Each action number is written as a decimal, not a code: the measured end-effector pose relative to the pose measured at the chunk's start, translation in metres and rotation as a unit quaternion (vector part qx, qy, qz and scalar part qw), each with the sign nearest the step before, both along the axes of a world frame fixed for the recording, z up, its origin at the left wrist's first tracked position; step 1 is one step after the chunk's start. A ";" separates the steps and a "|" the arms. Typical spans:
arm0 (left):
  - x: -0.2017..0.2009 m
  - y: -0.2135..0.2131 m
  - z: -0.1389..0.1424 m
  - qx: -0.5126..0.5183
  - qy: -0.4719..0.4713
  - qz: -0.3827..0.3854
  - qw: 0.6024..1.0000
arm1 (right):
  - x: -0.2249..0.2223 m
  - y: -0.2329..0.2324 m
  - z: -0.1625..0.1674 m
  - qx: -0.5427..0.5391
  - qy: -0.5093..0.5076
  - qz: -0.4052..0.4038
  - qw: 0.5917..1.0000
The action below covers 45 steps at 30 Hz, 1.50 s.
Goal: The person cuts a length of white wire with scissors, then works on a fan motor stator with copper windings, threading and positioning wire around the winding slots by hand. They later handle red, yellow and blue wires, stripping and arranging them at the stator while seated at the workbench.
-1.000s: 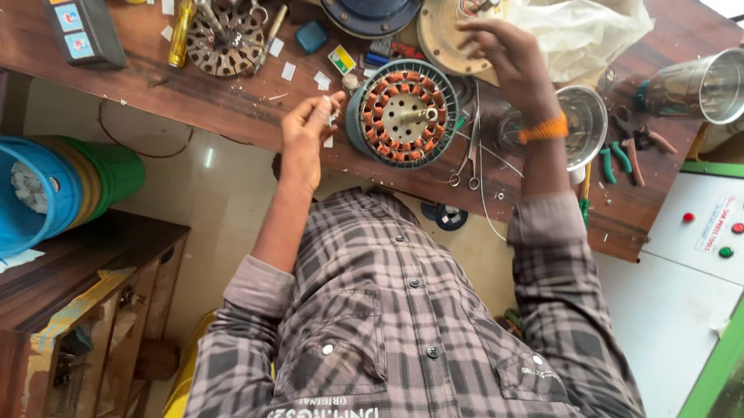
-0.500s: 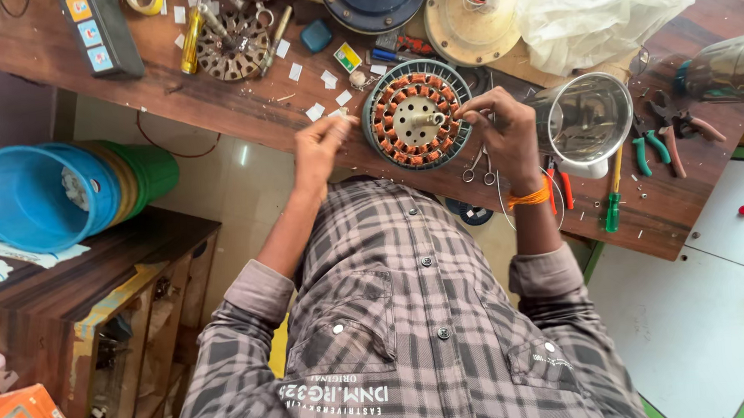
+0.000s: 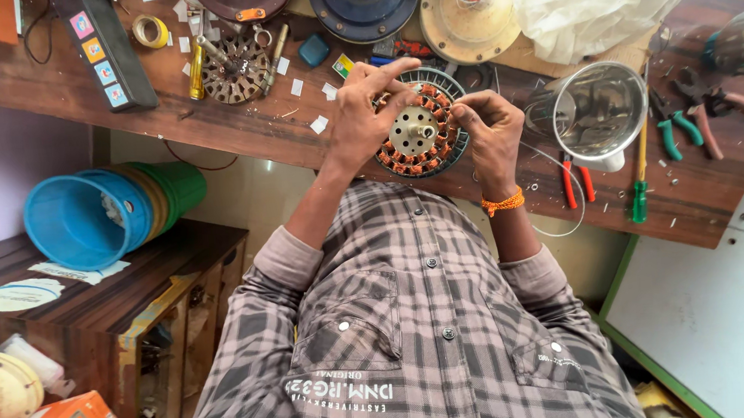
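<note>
At the near edge of the bench, both hands grip a round motor winding lying flat, its shaft pointing up. Left hand fingers spread over its rim; right hand fingers pinch its far side. Beyond lie pliers and a steel bowl.

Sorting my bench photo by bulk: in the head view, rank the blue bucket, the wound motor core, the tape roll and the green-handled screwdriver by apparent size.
1. blue bucket, though nearer the camera
2. wound motor core
3. green-handled screwdriver
4. tape roll
</note>
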<state>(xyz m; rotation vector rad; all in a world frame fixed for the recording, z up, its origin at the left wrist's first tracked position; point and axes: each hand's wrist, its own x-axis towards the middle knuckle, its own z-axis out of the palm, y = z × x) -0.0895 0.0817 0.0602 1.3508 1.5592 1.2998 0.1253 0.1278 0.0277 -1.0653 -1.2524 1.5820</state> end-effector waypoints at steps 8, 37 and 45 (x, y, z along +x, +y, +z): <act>0.009 0.003 -0.008 0.009 0.045 -0.007 0.999 | 0.001 -0.008 -0.003 0.014 0.002 -0.010 1.000; 0.019 0.001 -0.010 0.042 0.136 -0.004 0.990 | -0.018 0.002 0.027 0.072 -0.128 0.051 0.988; 0.019 0.001 -0.009 0.042 0.124 -0.004 0.991 | -0.020 0.004 0.029 0.077 -0.142 0.052 0.985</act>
